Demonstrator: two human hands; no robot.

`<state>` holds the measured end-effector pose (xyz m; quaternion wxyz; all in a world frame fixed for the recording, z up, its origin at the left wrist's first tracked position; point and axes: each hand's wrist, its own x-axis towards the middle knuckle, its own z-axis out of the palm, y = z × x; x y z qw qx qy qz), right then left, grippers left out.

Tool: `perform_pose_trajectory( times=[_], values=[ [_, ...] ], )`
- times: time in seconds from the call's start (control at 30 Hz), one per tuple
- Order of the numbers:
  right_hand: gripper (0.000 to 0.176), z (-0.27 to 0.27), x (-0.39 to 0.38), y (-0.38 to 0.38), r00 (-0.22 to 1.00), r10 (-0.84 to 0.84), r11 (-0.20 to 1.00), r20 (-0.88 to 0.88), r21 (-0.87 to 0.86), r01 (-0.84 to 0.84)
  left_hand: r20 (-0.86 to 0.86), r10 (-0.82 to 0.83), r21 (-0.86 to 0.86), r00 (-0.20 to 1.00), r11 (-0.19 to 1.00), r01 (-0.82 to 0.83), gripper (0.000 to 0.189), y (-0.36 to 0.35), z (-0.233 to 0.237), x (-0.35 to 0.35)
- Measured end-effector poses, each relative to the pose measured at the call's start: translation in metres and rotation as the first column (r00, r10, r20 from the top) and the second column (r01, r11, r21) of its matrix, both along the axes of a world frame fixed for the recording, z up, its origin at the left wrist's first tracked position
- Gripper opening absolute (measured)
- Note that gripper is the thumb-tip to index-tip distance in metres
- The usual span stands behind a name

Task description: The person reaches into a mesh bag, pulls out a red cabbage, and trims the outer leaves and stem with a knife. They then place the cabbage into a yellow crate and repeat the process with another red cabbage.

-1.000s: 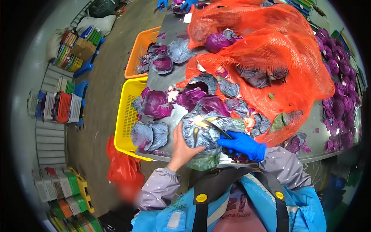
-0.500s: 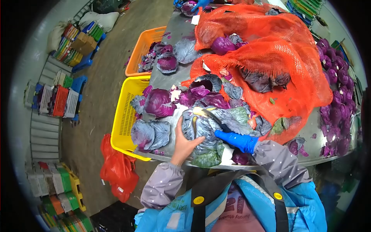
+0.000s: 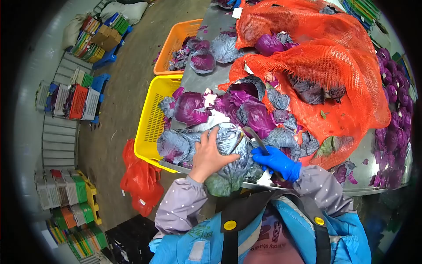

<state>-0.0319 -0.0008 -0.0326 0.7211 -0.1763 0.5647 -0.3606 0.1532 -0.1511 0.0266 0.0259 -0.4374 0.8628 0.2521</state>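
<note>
My bare left hand (image 3: 212,155) lies spread over a leafy cabbage (image 3: 229,143) near the table's front edge, fingers on its top and left side. My right hand (image 3: 279,163), in a blue glove, is closed around the handle of a knife (image 3: 257,138). The curved metal blade points up and left, just right of the cabbage. Dark green outer leaves (image 3: 220,185) hang at the front edge. A peeled purple cabbage (image 3: 261,118) lies behind the knife, another purple cabbage (image 3: 191,108) behind and left of my left hand.
Red mesh sacks (image 3: 356,88) cover the back right of the metal table (image 3: 200,83). Many purple cabbages (image 3: 398,123) are piled at the far right. A yellow crate (image 3: 149,119) and an orange crate (image 3: 169,46) stand along the left side. A red bag (image 3: 140,182) lies on the floor.
My left hand has moved up onto the cabbage, which is turned. The knife has swung more upright, its blade clear of the cabbage's top. The whole view has shifted slightly.
</note>
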Motion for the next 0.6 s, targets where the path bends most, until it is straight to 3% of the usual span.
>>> perform_pose_trajectory(
  times=[0.07,0.1,0.17,0.23,0.3,0.37,0.43,0.47,0.5,0.57,0.6],
  values=[
    [0.043,0.014,0.007,0.002,0.915,-0.145,0.914,-0.376,-0.405,-0.021,-0.089,-0.002,0.033,0.996,0.999,0.004,0.102,-0.011,-0.015,0.009],
    [0.043,0.021,0.008,0.001,0.916,-0.149,0.913,-0.371,-0.407,-0.016,-0.177,-0.002,0.064,0.984,0.998,0.013,0.102,-0.017,-0.018,0.012],
    [0.046,0.03,0.013,0.001,0.678,-0.294,0.733,-0.674,-0.614,-0.293,-0.218,0.021,0.146,0.976,0.989,0.011,0.103,-0.028,-0.022,0.019],
    [0.046,0.023,0.023,0.0,0.719,-0.268,0.731,-0.641,-0.621,-0.282,-0.286,0.089,0.253,0.954,0.967,-0.014,0.103,-0.035,-0.025,0.024],
    [0.05,0.014,0.031,-0.002,0.613,-0.419,0.562,-0.67,-0.722,-0.404,-0.246,0.106,0.287,0.963,0.957,-0.032,0.103,-0.035,-0.023,0.026],
    [0.052,0.014,0.032,-0.009,0.575,-0.442,0.545,-0.688,-0.715,-0.437,-0.239,0.107,0.279,0.965,0.96,-0.038,0.103,-0.034,-0.024,0.025],
    [0.052,0.021,0.027,-0.009,0.442,-0.085,0.765,-0.893,-0.343,-0.546,-0.247,0.101,0.259,0.964,0.965,-0.035,0.102,-0.033,-0.025,0.026],
    [0.041,0.008,0.029,-0.013,0.348,-0.246,0.733,-0.905,-0.409,-0.544,-0.245,0.105,0.262,0.964,0.964,-0.038,0.101,-0.032,-0.023,0.025],
    [0.041,0.003,0.03,-0.015,0.348,-0.241,0.732,-0.906,-0.406,-0.548,-0.245,0.11,0.265,0.963,0.963,-0.042,0.1,-0.032,-0.023,0.024],
    [0.03,-0.006,0.03,-0.023,0.232,0.052,0.814,-0.971,-0.093,-0.573,-0.261,0.117,0.265,0.958,0.963,-0.045,0.099,-0.032,-0.026,0.024],
    [0.023,-0.013,0.029,-0.027,0.242,-0.038,0.809,-0.97,-0.172,-0.563,-0.255,0.122,0.265,0.959,0.963,-0.052,0.098,-0.031,-0.027,0.024]
  ],
)
